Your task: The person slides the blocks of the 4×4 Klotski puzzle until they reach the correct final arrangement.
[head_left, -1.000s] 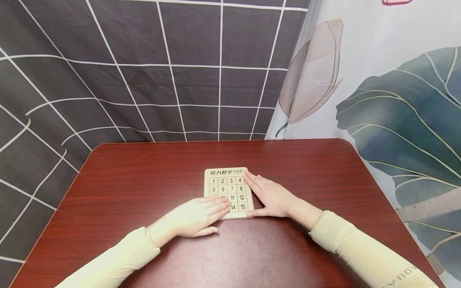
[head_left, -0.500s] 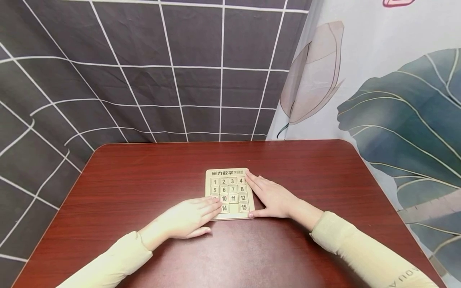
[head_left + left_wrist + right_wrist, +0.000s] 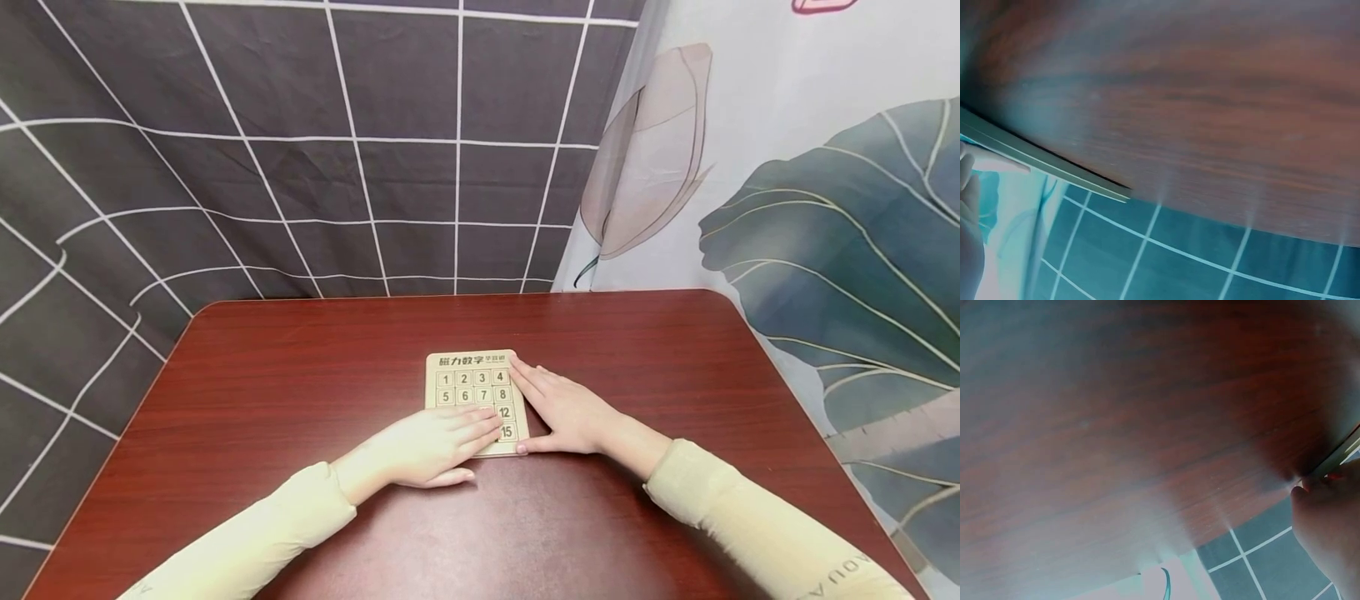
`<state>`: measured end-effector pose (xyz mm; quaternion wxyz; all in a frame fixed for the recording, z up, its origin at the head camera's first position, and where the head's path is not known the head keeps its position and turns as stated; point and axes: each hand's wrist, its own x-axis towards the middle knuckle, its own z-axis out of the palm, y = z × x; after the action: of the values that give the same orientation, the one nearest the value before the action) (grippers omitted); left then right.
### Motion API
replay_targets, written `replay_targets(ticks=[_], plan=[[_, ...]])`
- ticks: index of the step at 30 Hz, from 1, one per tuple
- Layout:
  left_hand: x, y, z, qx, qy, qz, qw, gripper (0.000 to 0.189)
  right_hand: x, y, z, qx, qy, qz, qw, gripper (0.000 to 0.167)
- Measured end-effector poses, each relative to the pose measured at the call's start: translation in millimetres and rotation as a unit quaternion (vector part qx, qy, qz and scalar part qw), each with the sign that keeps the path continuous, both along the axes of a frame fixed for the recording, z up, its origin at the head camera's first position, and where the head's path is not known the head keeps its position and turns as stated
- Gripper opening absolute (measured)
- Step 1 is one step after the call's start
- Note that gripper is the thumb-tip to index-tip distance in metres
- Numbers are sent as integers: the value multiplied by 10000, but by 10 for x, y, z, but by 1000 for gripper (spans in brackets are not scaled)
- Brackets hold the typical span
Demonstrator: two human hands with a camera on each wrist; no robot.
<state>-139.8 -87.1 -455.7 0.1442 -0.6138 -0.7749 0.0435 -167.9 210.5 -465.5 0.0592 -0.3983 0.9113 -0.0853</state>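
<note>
A pale number slide puzzle (image 3: 465,395) with Chinese lettering along its top lies flat on the table in the head view. Tiles 1 to 8, 12 and 15 show. My left hand (image 3: 435,442) rests its straight fingers across the lower rows, hiding the other tiles. My right hand (image 3: 567,410) lies along the right edge, fingers extended toward the top corner and thumb at the bottom corner. The left wrist view catches the puzzle's edge (image 3: 1041,157) from the side. In the right wrist view, part of my right hand (image 3: 1329,519) touches the board's edge.
The red-brown wooden table (image 3: 315,350) has rounded far corners. Behind it hangs a dark grey curtain (image 3: 405,183) with white grid lines. A white curtain (image 3: 652,242) with leaf prints hangs at the right.
Tile 14 slid left between the two earlier frames, leaving a gap beside 15. Since then my left hand has moved right over the board, covering that gap. My right hand stays in place.
</note>
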Motion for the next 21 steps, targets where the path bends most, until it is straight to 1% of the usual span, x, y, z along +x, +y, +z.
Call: replay_targets(ticks=[3, 6, 13, 17, 21], plan=[[-16, 41, -17, -202, 33, 72, 9998, 64, -15, -9, -10, -3, 6, 12, 10000, 113], [-28, 18, -45, -260, 30, 96, 9996, 64, -21, -20, -12, 5, -8, 7, 10000, 113], [-16, -157, -80, -130, -69, 163, 9998, 63, -7, -12, 6, -25, -4, -4, 10000, 113], [4, -194, -79, -56, -100, 173, 9998, 61, 0, 0, 6, -66, 37, 7, 10000, 112], [-1, -233, -75, 41, -133, 207, 9997, 61, 11, 7, -9, -9, 9, -22, 10000, 113]])
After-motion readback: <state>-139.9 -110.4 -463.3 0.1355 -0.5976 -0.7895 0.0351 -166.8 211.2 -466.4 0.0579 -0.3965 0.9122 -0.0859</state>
